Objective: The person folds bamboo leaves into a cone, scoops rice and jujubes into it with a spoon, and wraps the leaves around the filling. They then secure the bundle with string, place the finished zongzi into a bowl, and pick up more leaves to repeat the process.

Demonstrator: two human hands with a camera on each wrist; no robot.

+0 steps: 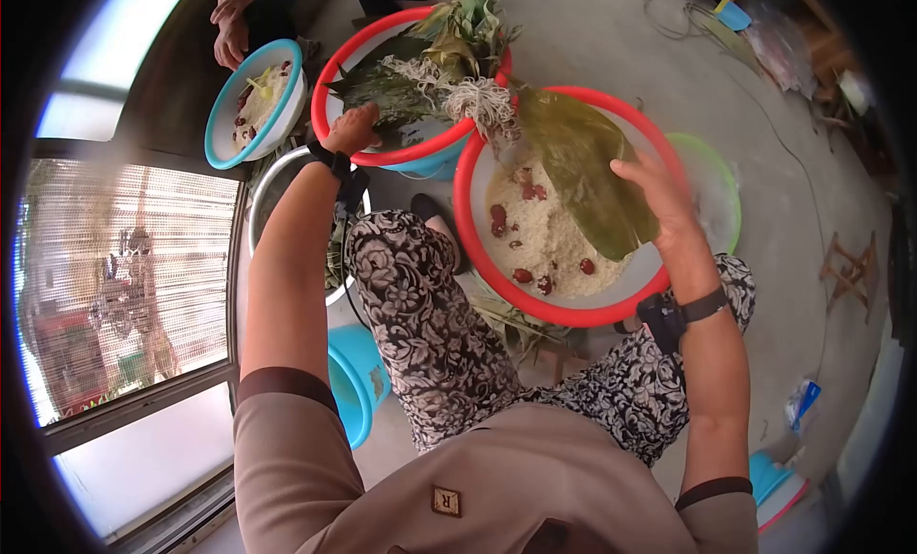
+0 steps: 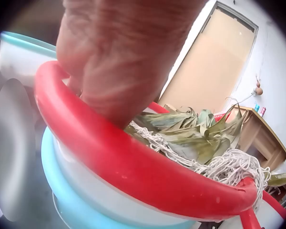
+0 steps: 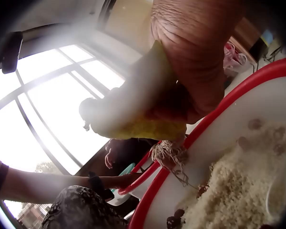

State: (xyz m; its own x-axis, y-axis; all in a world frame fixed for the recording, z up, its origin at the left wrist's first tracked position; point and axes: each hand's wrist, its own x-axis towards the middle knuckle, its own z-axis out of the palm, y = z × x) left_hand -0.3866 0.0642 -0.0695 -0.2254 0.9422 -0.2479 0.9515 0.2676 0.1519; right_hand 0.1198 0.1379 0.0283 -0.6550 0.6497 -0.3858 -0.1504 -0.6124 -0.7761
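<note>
My right hand (image 1: pixel 664 196) holds a broad green leaf (image 1: pixel 585 172), thumb laid over its edge. The leaf hangs over a red-rimmed basin (image 1: pixel 462 205) of white rice (image 1: pixel 559 234) with dark red dates (image 1: pixel 522 275). In the right wrist view the curled fingers are around the leaf (image 3: pixel 143 130). My left hand (image 1: pixel 353 129) reaches over the rim of another red-rimmed basin (image 1: pixel 411 157) holding long green leaves (image 1: pixel 382 81) and a bundle of white string (image 1: pixel 482 103). Its fingertips are hidden inside that basin, behind the rim (image 2: pixel 119 160) in the left wrist view.
A blue-rimmed bowl (image 1: pixel 212 124) of rice and dates stands at the far left, near another person's hands (image 1: pixel 229 40). A light blue bucket (image 1: pixel 355 387) stands by my left leg. A green-rimmed basin (image 1: pixel 734 196) lies beyond the rice basin, and a wooden stool (image 1: pixel 848 272) farther right.
</note>
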